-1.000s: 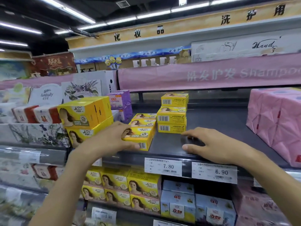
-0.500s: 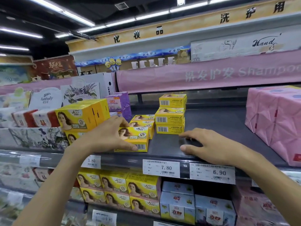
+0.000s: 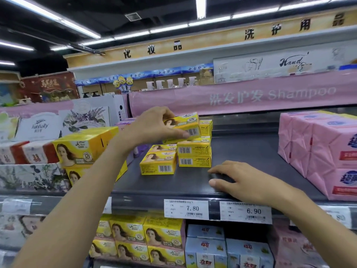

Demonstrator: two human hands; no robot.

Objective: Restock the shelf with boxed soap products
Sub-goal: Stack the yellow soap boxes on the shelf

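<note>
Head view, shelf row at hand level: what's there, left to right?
red-and-white packs → big yellow carton → front yellow soap box → barcode-side yellow stack → right hand → pink wrapped packs. Left hand and its held soap box overlap the stack, so unplaced.

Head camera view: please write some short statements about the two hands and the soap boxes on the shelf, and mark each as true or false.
1. The left hand grips a yellow soap box. True.
2. The right hand holds a pink pack. False: it rests flat on the dark shelf and holds nothing; the pink packs stand apart, to its right.
3. The gripped box lies at the front edge of the shelf. False: it is held up, tilted, by the top of the stack of yellow boxes.
4. The price label below the yellow boxes reads 7.80. True.
</note>
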